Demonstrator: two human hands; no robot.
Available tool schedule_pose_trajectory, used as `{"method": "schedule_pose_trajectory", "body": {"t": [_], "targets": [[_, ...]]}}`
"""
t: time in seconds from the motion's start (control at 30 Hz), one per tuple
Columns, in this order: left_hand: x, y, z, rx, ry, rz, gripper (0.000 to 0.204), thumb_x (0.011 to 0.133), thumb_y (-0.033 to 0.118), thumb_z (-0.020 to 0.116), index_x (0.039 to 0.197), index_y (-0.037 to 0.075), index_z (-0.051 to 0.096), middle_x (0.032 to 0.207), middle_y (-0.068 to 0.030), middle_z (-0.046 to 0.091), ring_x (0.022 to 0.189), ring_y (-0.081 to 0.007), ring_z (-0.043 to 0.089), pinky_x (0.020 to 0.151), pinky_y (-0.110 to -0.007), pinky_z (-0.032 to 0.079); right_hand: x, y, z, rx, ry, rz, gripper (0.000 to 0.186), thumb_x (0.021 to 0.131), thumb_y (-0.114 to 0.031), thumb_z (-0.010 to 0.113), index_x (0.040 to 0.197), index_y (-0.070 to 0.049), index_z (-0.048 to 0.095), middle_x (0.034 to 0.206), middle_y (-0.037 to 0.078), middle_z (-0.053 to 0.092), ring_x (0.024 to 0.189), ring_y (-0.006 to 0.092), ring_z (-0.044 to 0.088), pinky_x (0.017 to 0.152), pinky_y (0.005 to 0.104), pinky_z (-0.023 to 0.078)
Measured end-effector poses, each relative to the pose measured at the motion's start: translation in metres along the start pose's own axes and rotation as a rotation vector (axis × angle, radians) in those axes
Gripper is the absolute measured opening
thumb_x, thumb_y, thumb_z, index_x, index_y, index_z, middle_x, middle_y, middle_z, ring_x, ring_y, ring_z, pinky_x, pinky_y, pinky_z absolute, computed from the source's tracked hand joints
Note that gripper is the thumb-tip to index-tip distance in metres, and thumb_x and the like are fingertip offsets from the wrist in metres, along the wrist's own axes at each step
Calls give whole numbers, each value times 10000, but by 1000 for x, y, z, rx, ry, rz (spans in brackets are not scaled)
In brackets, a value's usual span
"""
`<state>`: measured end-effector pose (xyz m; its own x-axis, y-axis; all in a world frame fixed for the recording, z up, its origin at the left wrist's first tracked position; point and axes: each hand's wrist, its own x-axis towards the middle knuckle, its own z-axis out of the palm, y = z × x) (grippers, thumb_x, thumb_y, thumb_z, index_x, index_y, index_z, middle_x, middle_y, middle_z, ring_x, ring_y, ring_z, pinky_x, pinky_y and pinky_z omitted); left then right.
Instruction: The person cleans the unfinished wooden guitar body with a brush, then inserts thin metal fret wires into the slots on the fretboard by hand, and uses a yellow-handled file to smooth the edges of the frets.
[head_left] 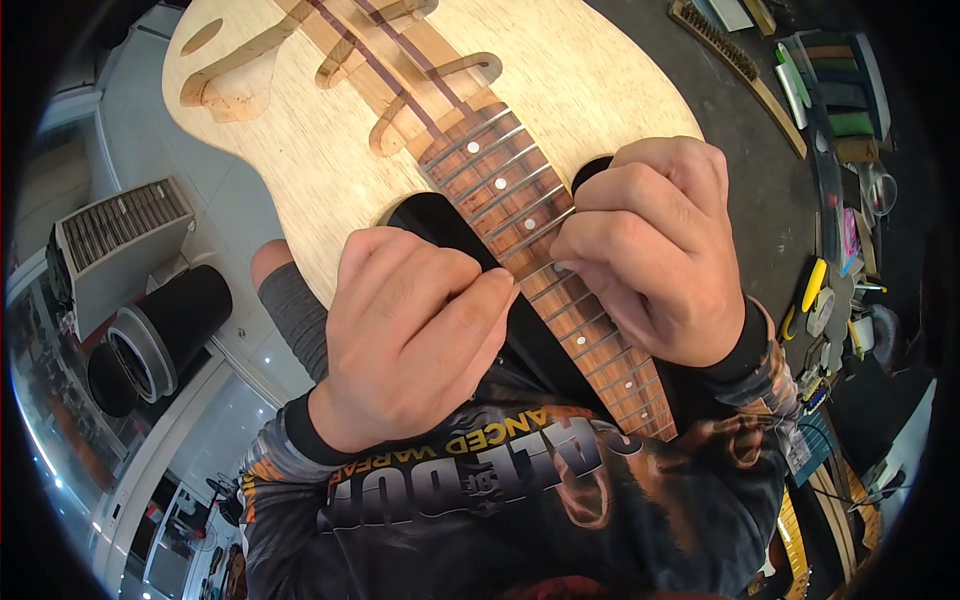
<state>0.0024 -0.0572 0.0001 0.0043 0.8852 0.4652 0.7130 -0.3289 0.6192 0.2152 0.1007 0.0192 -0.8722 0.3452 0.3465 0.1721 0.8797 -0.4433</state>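
Observation:
An unfinished electric guitar body (560,60) of pale wood lies in front of me, with routed cavities in its top. Its reddish-brown fretboard (520,205), with metal frets and white dot inlays, runs down toward my chest. My left hand (415,340) is closed at the fretboard's left edge, thumb and index finger pinched together. On the opposite edge my right hand (660,250) is closed too, fingers curled and thumb tip over the frets. Both pinches meet the board at about the same fret. Whatever lies between the fingertips is too small or hidden to make out.
On the dark bench (640,30) to the right lie a wooden-handled brush (715,40), a yellow-handled tool (815,285) and assorted small items. Guitar necks (792,540) stand at lower right. Left of the body are a black cylinder (195,305) and a grey slatted box (125,240).

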Motion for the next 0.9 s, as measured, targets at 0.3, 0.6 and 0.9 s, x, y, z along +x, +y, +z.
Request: {"method": "schedule_pose_trajectory", "body": {"t": [0.3,0.6,0.9], "targets": [[1,4,1,34,6,-4,361,771,-116,942,1096,-14,825,931,-98,720,770,-290,656,735,-423,473,0,0,2,-4,20,2,348,753,-81,935,1063,-154,795,1100,3,728,1120,312,672,1031,458,457],[-1,-3,3,67,7,16,380,766,-22,937,1130,-30,827,996,-87,698,820,-291,676,804,-430,499,3,4,2,-12,48,5,347,755,-72,931,1063,-153,794,1097,4,730,1126,313,676,1043,462,457],[5,0,1,38,-23,-13,367,780,-81,928,1128,-25,826,977,-99,710,815,-300,677,785,-433,504,1,7,3,-5,48,10,342,781,-80,925,1092,-153,802,1106,4,734,1137,312,679,1046,461,455]]}}
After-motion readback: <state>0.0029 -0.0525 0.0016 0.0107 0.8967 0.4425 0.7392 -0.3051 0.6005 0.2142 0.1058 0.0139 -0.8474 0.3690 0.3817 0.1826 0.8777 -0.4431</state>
